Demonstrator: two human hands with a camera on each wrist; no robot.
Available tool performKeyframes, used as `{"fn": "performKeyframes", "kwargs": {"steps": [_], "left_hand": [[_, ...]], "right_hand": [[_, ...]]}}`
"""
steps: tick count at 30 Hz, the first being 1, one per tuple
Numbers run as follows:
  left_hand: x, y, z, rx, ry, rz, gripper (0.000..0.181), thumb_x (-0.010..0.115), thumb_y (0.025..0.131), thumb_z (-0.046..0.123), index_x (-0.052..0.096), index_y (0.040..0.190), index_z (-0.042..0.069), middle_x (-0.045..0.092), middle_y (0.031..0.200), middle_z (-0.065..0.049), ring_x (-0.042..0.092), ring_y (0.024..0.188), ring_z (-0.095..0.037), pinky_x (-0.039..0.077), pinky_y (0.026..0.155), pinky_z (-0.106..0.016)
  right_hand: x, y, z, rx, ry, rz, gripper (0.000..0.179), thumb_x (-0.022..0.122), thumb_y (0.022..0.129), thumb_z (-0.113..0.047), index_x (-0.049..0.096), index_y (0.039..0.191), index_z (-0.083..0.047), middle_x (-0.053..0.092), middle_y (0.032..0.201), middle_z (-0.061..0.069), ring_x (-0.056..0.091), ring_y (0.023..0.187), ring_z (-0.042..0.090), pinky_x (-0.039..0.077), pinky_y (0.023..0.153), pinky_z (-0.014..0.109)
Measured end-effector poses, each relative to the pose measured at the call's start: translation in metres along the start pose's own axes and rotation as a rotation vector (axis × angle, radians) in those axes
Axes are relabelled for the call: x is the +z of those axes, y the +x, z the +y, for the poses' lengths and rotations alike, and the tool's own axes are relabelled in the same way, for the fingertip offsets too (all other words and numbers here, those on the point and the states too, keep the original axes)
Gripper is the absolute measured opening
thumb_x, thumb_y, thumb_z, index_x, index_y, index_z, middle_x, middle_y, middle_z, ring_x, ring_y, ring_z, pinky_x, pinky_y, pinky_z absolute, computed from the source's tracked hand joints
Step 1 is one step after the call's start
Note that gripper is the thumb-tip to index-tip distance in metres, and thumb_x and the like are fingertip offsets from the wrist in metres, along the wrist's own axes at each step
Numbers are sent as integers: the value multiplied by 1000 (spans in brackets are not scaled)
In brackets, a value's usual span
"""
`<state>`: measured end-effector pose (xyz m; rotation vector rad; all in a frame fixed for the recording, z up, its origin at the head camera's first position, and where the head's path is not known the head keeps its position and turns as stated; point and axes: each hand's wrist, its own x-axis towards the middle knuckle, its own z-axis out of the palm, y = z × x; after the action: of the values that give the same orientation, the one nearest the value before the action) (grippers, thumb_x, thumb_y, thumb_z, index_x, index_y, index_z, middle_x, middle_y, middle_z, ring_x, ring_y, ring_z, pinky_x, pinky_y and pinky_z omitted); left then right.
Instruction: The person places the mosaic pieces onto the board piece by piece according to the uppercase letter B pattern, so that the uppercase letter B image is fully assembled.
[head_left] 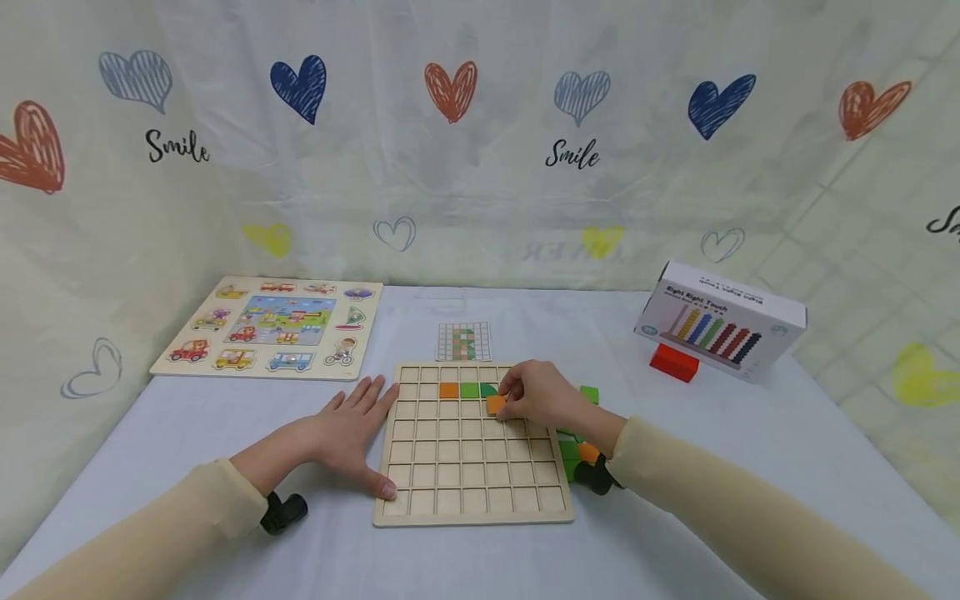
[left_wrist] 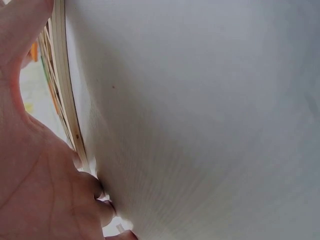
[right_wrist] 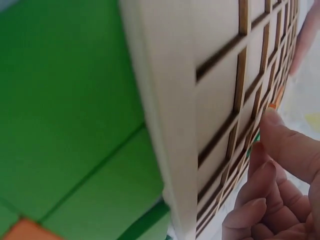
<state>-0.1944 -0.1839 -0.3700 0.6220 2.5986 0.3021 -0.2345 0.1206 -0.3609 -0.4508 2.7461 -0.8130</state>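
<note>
My left hand (head_left: 348, 433) rests at the left edge of a wooden grid board (head_left: 450, 498), its fingers spread and the thumb on the near left corner. Between thumb and fingers, my right hand (head_left: 543, 393) pinches an orange tile (head_left: 495, 406) over the upper part of the grid. Just behind it, an orange square tile (head_left: 448, 390), a green square tile (head_left: 469, 390) and a tile with a dark green curved shape (head_left: 488, 389) sit side by side in one row. In the right wrist view the fingers (right_wrist: 287, 145) partly hide the held tile.
A small pattern card (head_left: 463, 342) lies behind the board. Loose green tiles (head_left: 568, 454) and orange ones lie along its right side. At the back left is a vehicle puzzle board (head_left: 352, 325); at the right, a white box (head_left: 723, 321) with a red block (head_left: 673, 362) before it.
</note>
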Motion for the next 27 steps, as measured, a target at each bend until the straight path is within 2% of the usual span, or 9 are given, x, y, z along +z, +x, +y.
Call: {"fn": "performKeyframes", "kwargs": {"steps": [14,21,27], "left_hand": [[2,2,-2,-11,8,1,140,81,68,73,7,164,2,2,171,-26,-2,158,-47,7,122,-72],[2,1,-2,-5,10,7,142,80,68,74,5,164,2,0,170,-27,-3,158,-47,7,122,-72],[2,1,-2,-3,6,10,142,81,68,74,6,164,1,1,170,-27,-3,158,-47,7,122,-72]], "right_hand": [[7,1,-8,-2,-15,4,20,86,82,-12,70,93,-7,69,83,1,62,75,11,55,74,29],[7,0,-7,-24,-39,12,12,80,90,-15,70,92,-8,68,85,1,60,76,11,52,71,28],[9,1,-7,-20,-31,25,11,80,90,-14,70,90,-8,67,85,1,59,75,12,52,70,28]]}}
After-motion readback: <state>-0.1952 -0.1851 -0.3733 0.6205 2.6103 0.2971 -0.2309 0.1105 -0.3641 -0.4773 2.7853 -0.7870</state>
